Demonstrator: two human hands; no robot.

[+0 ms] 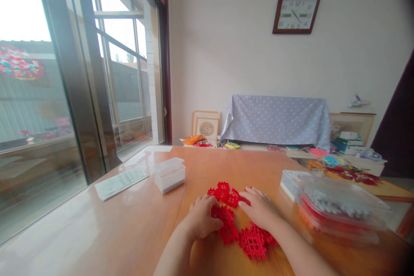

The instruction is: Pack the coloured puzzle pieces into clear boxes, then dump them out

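Observation:
Several red square plastic building pieces with notched edges and window-like holes lie in a loose ring on the wooden table [129, 228]. My left hand [201, 217] curls round the edge of the red building piece [223, 215] on the left side, thumb below and fingers above. Across the ring, my right hand [258, 208] has its thumb and fingers at another red building piece [244, 199], with part of that piece hidden under the fingers. Another red building piece [253, 243] lies nearest me, beside my right forearm, overlapping others.
A translucent box [170, 179] with its lid raised and a printed sheet [121, 182] are on the left. Stacked clear containers [343, 207] with grey, red and orange pieces stand right, by a white box [289, 185]. A window [126, 73] runs along the left.

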